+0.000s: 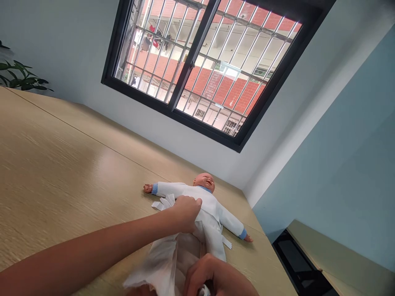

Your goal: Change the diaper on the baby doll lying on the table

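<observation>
A baby doll [205, 181] lies face up on the wooden table, arms spread, in a white top with blue cuffs. Under and in front of it spreads a white diaper [163, 259], with fastening tabs [165, 202] sticking out at its left side and another tab [227, 241] at the right. My left hand [187, 211] is closed over the doll's belly; its fingertips and whatever they grip are hidden. At the bottom edge my right hand [219, 275] is curled, its fingers closed against the diaper's near part. The doll's legs are mostly covered.
The wooden table [61, 164] reaches to the wall at the back. Above it is a black-framed window [173, 107] with bars outside. A leafy plant [24, 78] shows at far left. A dark glossy panel [299, 259] stands low at the right, beyond the table edge.
</observation>
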`<action>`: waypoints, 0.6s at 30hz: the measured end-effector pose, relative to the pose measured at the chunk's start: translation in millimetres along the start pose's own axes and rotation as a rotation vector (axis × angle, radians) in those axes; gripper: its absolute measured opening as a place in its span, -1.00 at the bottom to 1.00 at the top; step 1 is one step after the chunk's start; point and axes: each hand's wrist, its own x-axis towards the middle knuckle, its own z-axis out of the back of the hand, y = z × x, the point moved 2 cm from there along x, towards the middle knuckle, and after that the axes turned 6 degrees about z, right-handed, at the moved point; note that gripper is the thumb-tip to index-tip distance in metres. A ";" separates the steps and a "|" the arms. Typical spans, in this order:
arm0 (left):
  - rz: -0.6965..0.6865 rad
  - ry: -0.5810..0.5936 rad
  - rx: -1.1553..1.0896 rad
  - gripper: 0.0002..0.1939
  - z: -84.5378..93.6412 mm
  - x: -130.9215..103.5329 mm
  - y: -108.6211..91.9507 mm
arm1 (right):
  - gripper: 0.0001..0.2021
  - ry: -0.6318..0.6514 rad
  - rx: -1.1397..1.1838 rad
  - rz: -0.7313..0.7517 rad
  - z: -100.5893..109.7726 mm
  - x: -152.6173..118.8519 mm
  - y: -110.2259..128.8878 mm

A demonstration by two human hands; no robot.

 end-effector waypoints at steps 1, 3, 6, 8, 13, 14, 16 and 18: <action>0.001 0.003 0.002 -0.48 0.0 -0.1 0.1 | -0.47 0.000 -0.001 -0.001 0.3 0.0 -0.1; 0.005 0.003 0.004 -0.47 0.7 -0.7 0.1 | -0.44 -0.007 0.006 0.028 -0.4 0.0 -0.4; 0.002 0.001 -0.001 -0.48 2.6 -2.0 -0.3 | -0.43 -0.054 0.010 0.069 -2.2 0.2 -2.8; -0.004 0.000 -0.006 -0.49 3.4 -2.5 -0.5 | -0.41 -0.044 0.003 0.069 -3.7 0.4 -5.0; -0.006 0.000 -0.021 -0.49 2.1 -1.7 -0.1 | -0.40 -0.066 -0.037 0.053 -3.5 -1.1 -7.8; -0.001 0.005 -0.021 -0.48 1.8 -1.6 0.1 | -0.41 -0.067 -0.041 0.048 -3.0 -1.4 -8.0; 0.005 0.013 -0.022 -0.48 1.7 -1.8 0.1 | -0.40 -0.060 -0.048 0.039 -1.2 -0.9 -8.2; 0.001 0.013 -0.019 -0.48 1.8 -2.4 0.1 | -0.38 0.016 -0.061 0.021 0.8 0.9 -8.2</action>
